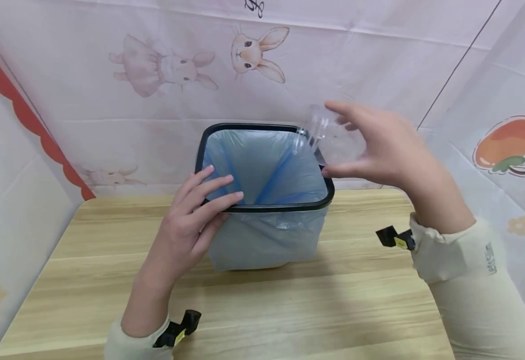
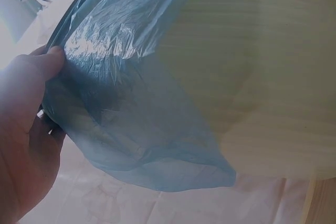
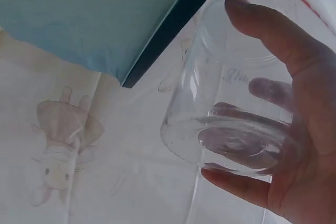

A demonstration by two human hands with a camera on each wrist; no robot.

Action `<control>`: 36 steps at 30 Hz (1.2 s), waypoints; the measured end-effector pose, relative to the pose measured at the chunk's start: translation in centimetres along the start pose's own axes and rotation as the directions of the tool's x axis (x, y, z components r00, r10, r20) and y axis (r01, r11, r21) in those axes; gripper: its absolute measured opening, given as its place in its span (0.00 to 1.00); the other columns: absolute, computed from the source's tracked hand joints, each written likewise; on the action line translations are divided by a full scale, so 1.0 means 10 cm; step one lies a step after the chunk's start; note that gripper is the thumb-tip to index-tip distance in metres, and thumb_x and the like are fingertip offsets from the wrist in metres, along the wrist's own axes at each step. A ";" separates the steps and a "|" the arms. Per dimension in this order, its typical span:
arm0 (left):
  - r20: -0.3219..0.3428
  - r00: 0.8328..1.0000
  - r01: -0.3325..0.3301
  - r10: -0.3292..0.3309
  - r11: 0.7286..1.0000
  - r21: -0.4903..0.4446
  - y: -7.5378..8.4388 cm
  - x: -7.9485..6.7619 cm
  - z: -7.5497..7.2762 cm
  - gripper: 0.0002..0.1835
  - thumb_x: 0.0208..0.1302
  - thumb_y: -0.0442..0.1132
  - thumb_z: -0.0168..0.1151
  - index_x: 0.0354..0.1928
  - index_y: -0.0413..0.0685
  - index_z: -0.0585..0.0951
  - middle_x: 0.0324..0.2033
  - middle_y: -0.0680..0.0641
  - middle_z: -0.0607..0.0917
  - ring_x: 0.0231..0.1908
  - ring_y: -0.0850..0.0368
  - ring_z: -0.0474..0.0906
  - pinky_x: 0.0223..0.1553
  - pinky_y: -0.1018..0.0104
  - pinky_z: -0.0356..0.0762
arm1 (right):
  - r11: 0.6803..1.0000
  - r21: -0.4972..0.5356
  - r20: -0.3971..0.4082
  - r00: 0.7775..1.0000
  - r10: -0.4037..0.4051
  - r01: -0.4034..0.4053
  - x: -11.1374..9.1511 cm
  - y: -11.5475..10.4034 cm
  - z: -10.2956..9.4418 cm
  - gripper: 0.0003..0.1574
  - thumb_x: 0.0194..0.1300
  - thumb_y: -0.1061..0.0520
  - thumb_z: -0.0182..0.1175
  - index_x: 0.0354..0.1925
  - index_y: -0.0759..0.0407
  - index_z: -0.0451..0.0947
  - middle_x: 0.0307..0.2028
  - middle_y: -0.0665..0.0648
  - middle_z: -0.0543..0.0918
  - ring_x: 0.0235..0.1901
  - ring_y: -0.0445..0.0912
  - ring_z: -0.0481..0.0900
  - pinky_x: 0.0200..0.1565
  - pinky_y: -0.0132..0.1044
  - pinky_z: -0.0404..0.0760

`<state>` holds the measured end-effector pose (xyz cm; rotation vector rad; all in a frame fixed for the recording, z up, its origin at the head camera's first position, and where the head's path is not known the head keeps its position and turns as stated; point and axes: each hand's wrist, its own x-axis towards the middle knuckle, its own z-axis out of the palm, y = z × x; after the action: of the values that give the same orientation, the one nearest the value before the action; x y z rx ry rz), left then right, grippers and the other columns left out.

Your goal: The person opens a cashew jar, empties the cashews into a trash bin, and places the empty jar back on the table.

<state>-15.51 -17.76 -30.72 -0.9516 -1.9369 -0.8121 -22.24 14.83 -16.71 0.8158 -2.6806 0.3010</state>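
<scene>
A trash bin with a black rim [image 1: 280,207] stands on the table, lined with a translucent blue bag [image 1: 262,165] folded over its outside. My left hand [image 1: 188,220] grips the near left part of the rim, fingers inside and thumb pressing the bag outside in the left wrist view. At the bin's far right corner, my right hand [image 1: 388,145] holds a clear plastic cup [image 3: 194,93]. Thumb and fingers spread around the cup's sides, and it is tilted, overlapping the rim in the head view.
The bin stands toward the back of the wood-grain table [image 1: 357,300]. Right behind it rises a wall covering [image 1: 163,115] printed with rabbits. Side walls close in on the left and right, one with an orange fruit picture [image 1: 505,142]. Black mounts [image 1: 397,237] sit at both sleeves.
</scene>
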 end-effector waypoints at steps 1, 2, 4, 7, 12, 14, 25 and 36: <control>-0.001 1.000 -0.002 0.002 1.000 -0.001 0.00 0.00 0.00 0.16 0.78 0.44 0.50 0.56 0.49 0.84 0.61 0.40 0.80 0.68 0.35 0.66 0.70 0.38 0.57 | 0.999 0.036 -0.032 0.999 -0.003 0.004 -0.04 0.04 0.03 0.67 0.43 0.33 0.79 0.76 0.37 0.57 0.59 0.59 0.81 0.57 0.56 0.79 0.55 0.61 0.73; -0.002 1.000 -0.003 0.003 1.000 -0.003 0.00 0.00 0.00 0.16 0.78 0.44 0.50 0.56 0.49 0.84 0.61 0.40 0.80 0.68 0.34 0.66 0.70 0.38 0.57 | 0.998 0.070 -0.063 0.998 -0.001 0.005 -0.09 0.07 0.06 0.67 0.43 0.35 0.80 0.76 0.37 0.58 0.58 0.59 0.81 0.55 0.56 0.80 0.55 0.61 0.74; -0.003 1.000 -0.007 0.007 1.000 -0.005 0.00 0.00 0.00 0.16 0.78 0.44 0.51 0.56 0.49 0.84 0.60 0.40 0.80 0.68 0.34 0.66 0.70 0.38 0.57 | 0.990 0.139 -0.113 0.993 0.015 0.001 -0.17 0.13 0.13 0.66 0.42 0.39 0.82 0.75 0.36 0.59 0.58 0.58 0.81 0.53 0.56 0.81 0.54 0.59 0.77; -0.005 1.000 -0.010 0.010 1.000 -0.006 0.00 0.01 0.00 0.16 0.78 0.44 0.51 0.56 0.49 0.84 0.60 0.40 0.80 0.67 0.34 0.67 0.70 0.38 0.58 | 0.969 0.244 -0.151 0.986 0.069 -0.030 -0.28 0.19 0.23 0.65 0.41 0.42 0.83 0.74 0.31 0.60 0.57 0.56 0.81 0.52 0.56 0.82 0.52 0.59 0.79; -0.009 1.000 -0.013 0.013 1.000 -0.004 0.00 0.00 0.00 0.16 0.77 0.44 0.51 0.56 0.49 0.84 0.60 0.40 0.80 0.69 0.36 0.66 0.70 0.38 0.58 | 0.920 0.377 -0.184 0.965 0.187 -0.106 -0.41 0.24 0.36 0.64 0.40 0.46 0.84 0.71 0.24 0.61 0.58 0.51 0.81 0.54 0.50 0.81 0.55 0.54 0.78; -0.012 1.000 -0.016 0.016 1.000 -0.005 0.00 0.00 0.00 0.16 0.77 0.43 0.51 0.55 0.49 0.84 0.60 0.40 0.80 0.69 0.38 0.66 0.70 0.38 0.58 | 0.908 0.403 -0.214 0.954 0.210 -0.109 -0.44 0.25 0.40 0.64 0.40 0.49 0.84 0.70 0.26 0.63 0.57 0.49 0.82 0.53 0.44 0.80 0.55 0.43 0.79; -0.015 1.000 -0.015 0.015 1.000 -0.010 0.01 0.01 -0.01 0.16 0.77 0.43 0.51 0.55 0.48 0.85 0.59 0.40 0.80 0.69 0.38 0.66 0.69 0.37 0.58 | 0.797 0.599 -0.295 0.907 0.302 -0.071 -0.56 0.33 0.68 0.65 0.39 0.66 0.82 0.72 0.38 0.64 0.55 0.53 0.81 0.51 0.42 0.82 0.51 0.28 0.79; -0.005 1.000 -0.005 0.005 1.000 -0.006 0.01 0.02 -0.01 0.16 0.77 0.44 0.51 0.55 0.48 0.85 0.60 0.40 0.80 0.69 0.38 0.66 0.69 0.38 0.58 | 0.573 0.820 -0.258 0.889 0.379 -0.007 -0.74 0.37 0.91 0.55 0.52 0.71 0.71 0.73 0.49 0.61 0.59 0.59 0.77 0.54 0.48 0.80 0.52 0.29 0.80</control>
<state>-15.49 -17.72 -30.52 -0.9570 -1.9278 -0.8170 -20.71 18.88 -28.25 0.5375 -2.1333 1.6526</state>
